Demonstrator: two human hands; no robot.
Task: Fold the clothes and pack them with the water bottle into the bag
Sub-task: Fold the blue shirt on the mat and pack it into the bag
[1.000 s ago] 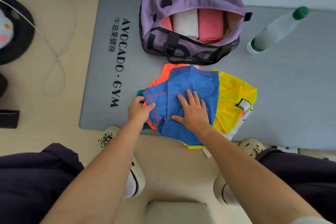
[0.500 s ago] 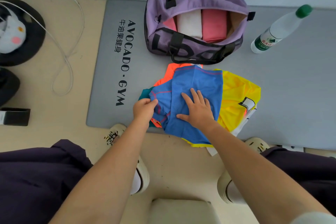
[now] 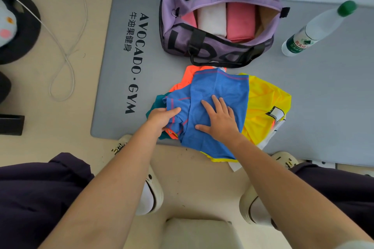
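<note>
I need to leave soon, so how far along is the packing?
Partly done. The purple bag sits open with pink and white folded clothes inside. In hand: the blue garment, right hand pressing it flat, left hand gripping its edge. Left: the yellow, orange and teal pieces underneath, plus the water bottle beside the bag.

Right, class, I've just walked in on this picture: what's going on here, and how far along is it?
A person crouched over a grey gym mat is folding a blue garment that lies on top of a pile with orange, teal and yellow clothes. The right hand presses flat on the blue fabric, while the left hand grips its left edge. Behind the pile, the open purple bag already holds folded pink and white items. The water bottle lies on the mat to the bag's right, not yet packed.
</note>
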